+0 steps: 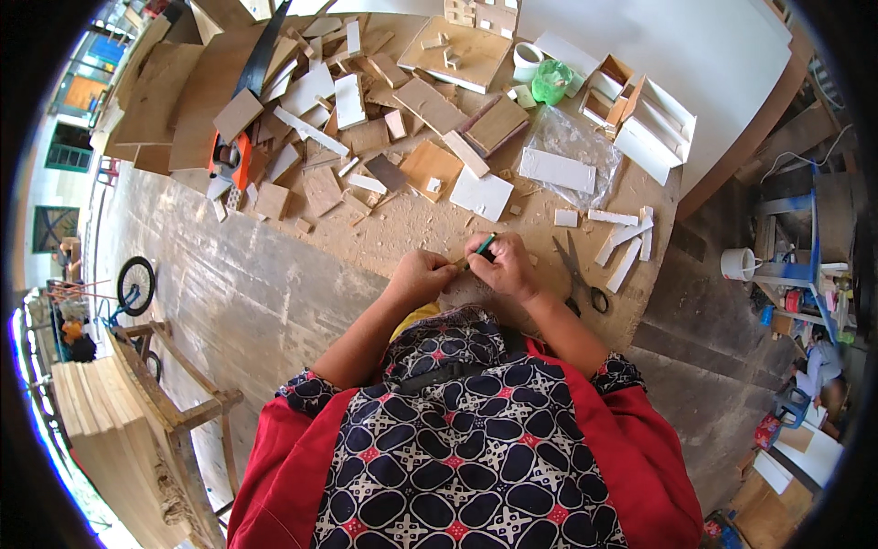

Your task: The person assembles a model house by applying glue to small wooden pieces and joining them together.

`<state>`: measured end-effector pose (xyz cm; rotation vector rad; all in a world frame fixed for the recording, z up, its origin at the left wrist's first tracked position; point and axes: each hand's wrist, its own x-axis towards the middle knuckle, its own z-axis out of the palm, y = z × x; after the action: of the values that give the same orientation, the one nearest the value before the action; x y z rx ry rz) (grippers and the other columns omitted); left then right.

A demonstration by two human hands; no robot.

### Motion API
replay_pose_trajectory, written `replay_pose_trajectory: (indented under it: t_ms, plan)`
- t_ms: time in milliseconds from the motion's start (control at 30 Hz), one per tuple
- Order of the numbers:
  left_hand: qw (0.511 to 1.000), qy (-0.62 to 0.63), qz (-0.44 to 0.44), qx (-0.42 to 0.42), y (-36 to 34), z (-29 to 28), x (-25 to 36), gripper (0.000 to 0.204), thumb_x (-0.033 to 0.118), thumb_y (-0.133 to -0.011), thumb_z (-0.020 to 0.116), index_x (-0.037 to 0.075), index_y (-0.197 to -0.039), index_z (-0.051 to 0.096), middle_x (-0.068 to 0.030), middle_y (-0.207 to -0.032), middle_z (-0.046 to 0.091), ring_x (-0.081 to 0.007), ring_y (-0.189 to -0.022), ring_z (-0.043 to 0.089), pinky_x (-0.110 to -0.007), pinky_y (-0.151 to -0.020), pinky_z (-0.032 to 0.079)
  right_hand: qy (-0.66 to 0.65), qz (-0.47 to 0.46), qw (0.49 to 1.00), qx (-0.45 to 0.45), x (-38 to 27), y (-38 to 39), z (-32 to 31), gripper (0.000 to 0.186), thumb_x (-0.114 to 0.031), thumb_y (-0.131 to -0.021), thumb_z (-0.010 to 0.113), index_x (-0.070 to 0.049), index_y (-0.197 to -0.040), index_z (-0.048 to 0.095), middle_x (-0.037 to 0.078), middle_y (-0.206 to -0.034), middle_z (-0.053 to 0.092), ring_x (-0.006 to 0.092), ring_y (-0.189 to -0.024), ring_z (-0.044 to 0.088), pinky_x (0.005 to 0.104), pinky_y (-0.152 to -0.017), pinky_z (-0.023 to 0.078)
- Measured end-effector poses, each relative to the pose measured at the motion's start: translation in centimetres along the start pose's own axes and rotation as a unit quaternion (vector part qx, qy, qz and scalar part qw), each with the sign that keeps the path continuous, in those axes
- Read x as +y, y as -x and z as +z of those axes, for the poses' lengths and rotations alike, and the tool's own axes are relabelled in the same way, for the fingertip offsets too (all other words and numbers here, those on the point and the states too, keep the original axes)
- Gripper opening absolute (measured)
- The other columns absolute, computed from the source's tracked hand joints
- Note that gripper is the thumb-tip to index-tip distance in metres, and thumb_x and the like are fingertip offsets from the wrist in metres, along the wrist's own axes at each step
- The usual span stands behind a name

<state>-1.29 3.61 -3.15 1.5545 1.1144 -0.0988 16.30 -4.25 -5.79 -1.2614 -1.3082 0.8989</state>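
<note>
My left hand (425, 277) and my right hand (505, 265) meet close in front of my body, at the near edge of the worktable (366, 240). The right hand is closed around a small green, dark-edged tool (486, 245); its exact kind is hard to tell. Pinched fingers on the left hand meet the right fingertips, and what they hold is too small and hidden to name. Just right of my right hand lies a pair of dark scissors (573, 263), blades pointing away. Beyond the hands is a white board piece (482, 193).
Wood offcuts (366, 137) heap across the table's far left, with a handsaw (262, 59) among them. Farther right are a green plastic bag (551, 82), a tape roll (528, 59), a clear plastic bag (594, 146) and a white box (655, 128). White strips (624, 263) lie near the right edge.
</note>
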Motion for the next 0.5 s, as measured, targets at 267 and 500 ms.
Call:
replay_pose_trajectory:
  t_ms: [267,500]
  plan:
    - [1.0,-0.021,0.02,0.003,-0.3,0.0,-0.3,0.03,0.024,-0.085,0.06,-0.002,-0.075,0.069,-0.0067,-0.057,0.061,-0.014,-0.049,0.057,-0.03,-0.049,0.046,-0.052,0.099,0.994,-0.017,-0.3,-0.4,-1.4,0.026,-0.023,-0.084,0.059,-0.001,-0.072,0.058,0.015,-0.059,0.056,0.0222,-0.052,0.057,0.0376,-0.052,0.044]
    - [0.995,0.094,0.028,-0.01,0.8,-0.3,-0.1,0.025,0.021,-0.091,0.057,-0.001,-0.085,0.068,-0.002,-0.061,0.058,-0.0083,-0.046,0.051,-0.023,-0.042,0.04,0.338,0.198,0.92,0.009,-3.6,1.4,-5.3,0.04,-0.036,-0.084,0.063,-0.001,-0.066,0.059,0.02,-0.057,0.057,0.0381,-0.058,0.061,0.0471,-0.056,0.047]
